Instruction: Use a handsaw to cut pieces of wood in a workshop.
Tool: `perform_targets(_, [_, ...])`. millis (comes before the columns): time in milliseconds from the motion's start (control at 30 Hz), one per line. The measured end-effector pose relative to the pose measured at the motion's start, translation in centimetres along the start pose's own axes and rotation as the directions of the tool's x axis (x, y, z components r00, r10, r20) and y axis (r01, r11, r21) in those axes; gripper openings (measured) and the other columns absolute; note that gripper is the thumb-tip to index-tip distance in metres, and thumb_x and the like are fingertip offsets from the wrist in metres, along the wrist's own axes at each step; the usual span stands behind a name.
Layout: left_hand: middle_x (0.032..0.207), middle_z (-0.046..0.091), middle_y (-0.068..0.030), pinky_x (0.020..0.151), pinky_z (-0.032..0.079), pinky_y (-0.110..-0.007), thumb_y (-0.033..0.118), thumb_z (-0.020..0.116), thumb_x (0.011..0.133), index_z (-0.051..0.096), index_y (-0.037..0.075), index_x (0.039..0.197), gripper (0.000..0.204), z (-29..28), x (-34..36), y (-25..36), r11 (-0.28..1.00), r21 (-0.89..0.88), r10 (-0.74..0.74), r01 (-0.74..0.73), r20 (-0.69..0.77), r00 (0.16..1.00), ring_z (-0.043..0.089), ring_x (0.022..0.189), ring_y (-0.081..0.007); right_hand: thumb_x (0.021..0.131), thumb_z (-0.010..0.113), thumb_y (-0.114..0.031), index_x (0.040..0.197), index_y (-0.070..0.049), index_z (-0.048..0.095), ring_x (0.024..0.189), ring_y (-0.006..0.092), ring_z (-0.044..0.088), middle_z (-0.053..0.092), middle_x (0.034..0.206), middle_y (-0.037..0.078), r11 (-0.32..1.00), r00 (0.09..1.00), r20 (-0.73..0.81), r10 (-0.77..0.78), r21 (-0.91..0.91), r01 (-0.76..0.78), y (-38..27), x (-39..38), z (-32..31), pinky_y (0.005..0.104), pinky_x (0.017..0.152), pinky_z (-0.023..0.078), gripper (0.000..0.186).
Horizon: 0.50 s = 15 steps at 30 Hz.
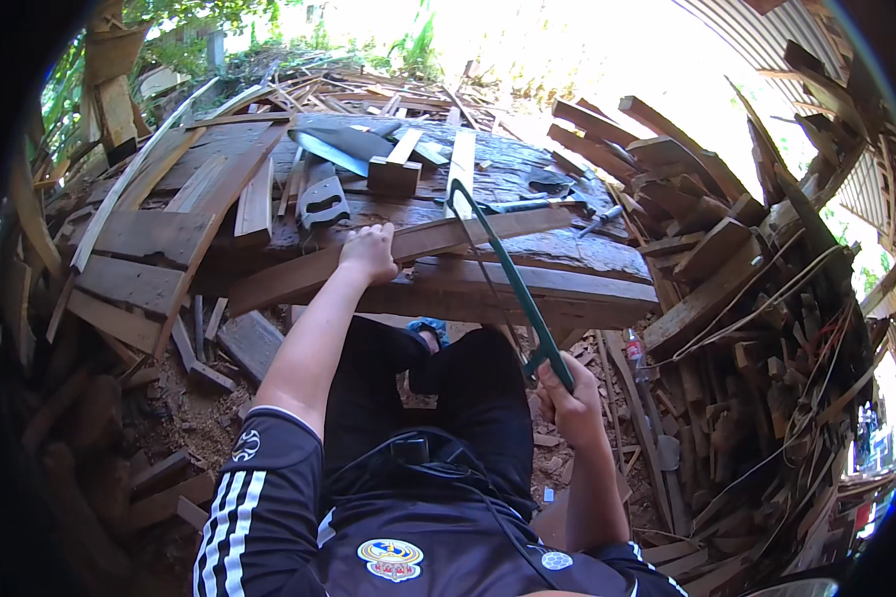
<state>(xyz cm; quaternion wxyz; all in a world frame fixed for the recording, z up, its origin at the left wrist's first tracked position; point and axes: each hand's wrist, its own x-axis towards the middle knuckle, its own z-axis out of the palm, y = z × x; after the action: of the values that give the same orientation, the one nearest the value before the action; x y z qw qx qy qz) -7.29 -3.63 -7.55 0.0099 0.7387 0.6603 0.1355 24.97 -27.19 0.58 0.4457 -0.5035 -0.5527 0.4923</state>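
Note:
A long wooden plank (pixel 304 277) lies slantwise over the near edge of the workbench (pixel 488 284). My left hand (pixel 369 254) is closed over the plank's upper edge, left of the saw. In my right hand (pixel 571 401) is the handle end of a green-framed bow saw (pixel 518 282), which tilts up and away to the left. Its thin blade crosses the plank near the plank's right part; how deep it sits in the wood cannot be made out. Beyond the left hand rest a handsaw (pixel 336 154) and a small wood block (pixel 394 177).
Dark tools (pixel 553 189) lie at the bench's far right. Slatted boards (pixel 154 239) lean at the left. A tall pile of scrap wood (pixel 707 219) crowds the right side, with a bottle (pixel 634 348) beside it. Wood chips (pixel 209 423) cover the ground.

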Motion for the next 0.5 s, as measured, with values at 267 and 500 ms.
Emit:
perform_targets(267, [0.118, 0.067, -0.016, 0.104, 0.045, -0.043, 0.023, 0.071, 0.075, 0.061, 0.004, 0.113, 0.044, -0.6, 2.5, -0.3, 0.961, 0.041, 0.275, -0.275, 0.004, 0.961, 0.062, 0.12, -0.0308, 0.105, 0.061, -0.024, 0.093, -0.005, 0.054, 0.05, 0.0049, 0.043, 0.047, 0.063, -0.003, 0.961, 0.995, -0.03, 0.1, 0.261, -0.089, 3.7, -3.3, 1.2, 0.0223, 0.048, 0.036, 0.024])
perform_targets(500, [0.116, 0.069, -0.0163, 0.103, 0.047, -0.042, 0.023, 0.069, 0.074, 0.065, 0.004, 0.107, 0.039, -1.1, 3.4, -0.2, 0.938, 0.033, 0.346, -0.346, 0.019, 0.938, 0.063, 0.117, -0.0304, 0.105, 0.061, -0.024, 0.094, -0.003, 0.055, 0.047, 0.0049, 0.041, 0.046, 0.06, -0.002, 0.96, 0.997, 0.036, -0.062, -0.273, 0.069, 3.7, -4.3, 1.3, 0.0227, 0.045, 0.033, 0.024])
